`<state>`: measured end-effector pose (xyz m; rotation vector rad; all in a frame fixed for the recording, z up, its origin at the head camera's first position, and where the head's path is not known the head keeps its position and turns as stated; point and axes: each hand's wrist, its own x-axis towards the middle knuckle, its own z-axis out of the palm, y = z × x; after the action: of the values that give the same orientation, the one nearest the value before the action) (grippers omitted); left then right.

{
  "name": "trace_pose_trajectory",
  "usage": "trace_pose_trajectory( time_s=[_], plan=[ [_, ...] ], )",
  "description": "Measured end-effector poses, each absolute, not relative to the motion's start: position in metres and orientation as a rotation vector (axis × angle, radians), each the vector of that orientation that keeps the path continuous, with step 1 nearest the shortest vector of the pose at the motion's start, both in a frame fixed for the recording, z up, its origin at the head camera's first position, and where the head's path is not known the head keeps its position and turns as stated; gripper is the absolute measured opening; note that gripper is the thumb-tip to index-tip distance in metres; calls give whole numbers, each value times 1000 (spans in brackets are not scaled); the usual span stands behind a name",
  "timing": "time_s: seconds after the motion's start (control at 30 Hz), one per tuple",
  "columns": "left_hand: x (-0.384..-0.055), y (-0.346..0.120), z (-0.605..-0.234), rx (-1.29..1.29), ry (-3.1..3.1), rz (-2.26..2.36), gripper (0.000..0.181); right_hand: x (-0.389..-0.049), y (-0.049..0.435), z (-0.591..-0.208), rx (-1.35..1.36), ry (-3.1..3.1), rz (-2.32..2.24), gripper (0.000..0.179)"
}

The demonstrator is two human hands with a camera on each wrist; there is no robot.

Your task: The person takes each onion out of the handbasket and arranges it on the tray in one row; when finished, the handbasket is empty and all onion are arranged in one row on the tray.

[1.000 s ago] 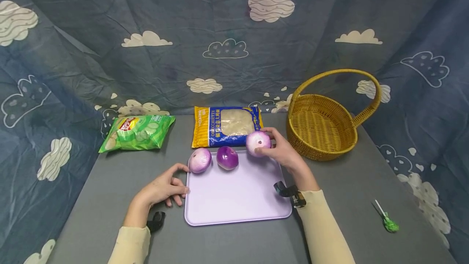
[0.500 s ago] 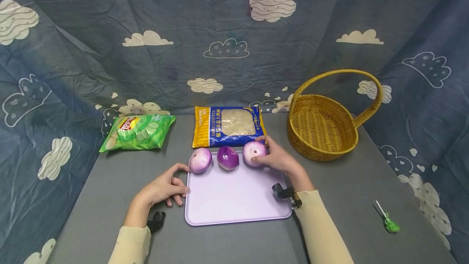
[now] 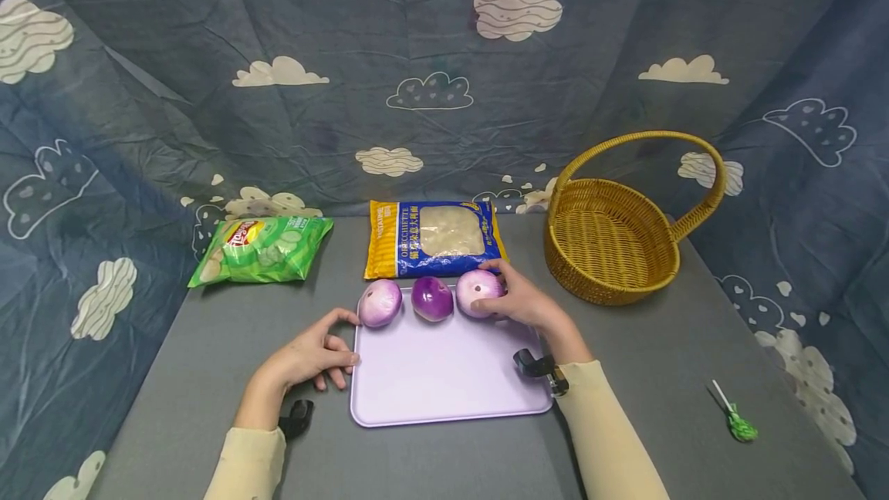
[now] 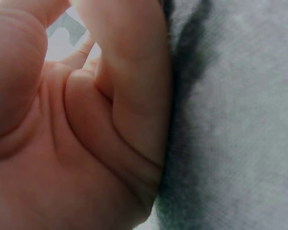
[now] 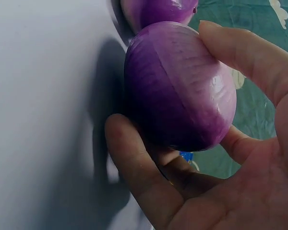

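My right hand (image 3: pixel 524 299) holds a pale purple onion (image 3: pixel 474 288), thumb on the near side and fingers around the right. In the right wrist view the same onion (image 5: pixel 177 91) sits between thumb and fingers, close over the tray. To its left, a dark purple onion (image 3: pixel 432 299) and another pale onion (image 3: pixel 380 304) stand in a row along the back of the lilac tray (image 3: pixel 451 376). At the tray's left rim rest the forefinger and thumb tips of my left hand (image 3: pixel 309 353). The left wrist view shows mostly my left palm (image 4: pixel 72 158).
Behind the tray lies a blue and yellow pasta bag (image 3: pixel 444 238). A green chip bag (image 3: pixel 264 249) is at the back left. The wicker basket (image 3: pixel 611 253) with a tall handle stands at the back right. A green lollipop (image 3: pixel 740 424) lies on the grey table (image 3: pixel 667 361) at right.
My right hand has brought the pale onion down and to the left, beside the dark one at the back of the tray. My left hand has stayed at the tray's rim.
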<state>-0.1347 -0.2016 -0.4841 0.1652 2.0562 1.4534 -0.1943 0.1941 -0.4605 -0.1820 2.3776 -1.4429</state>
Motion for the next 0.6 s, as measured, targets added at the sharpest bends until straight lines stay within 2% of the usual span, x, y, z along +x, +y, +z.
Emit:
trace_pose_trajectory(
  time_s=[0.6],
  plan=[
    [-135,-201,-483,153,2060,1446,62,-194,193,-459,-217,2377,-1438,84]
  ],
)
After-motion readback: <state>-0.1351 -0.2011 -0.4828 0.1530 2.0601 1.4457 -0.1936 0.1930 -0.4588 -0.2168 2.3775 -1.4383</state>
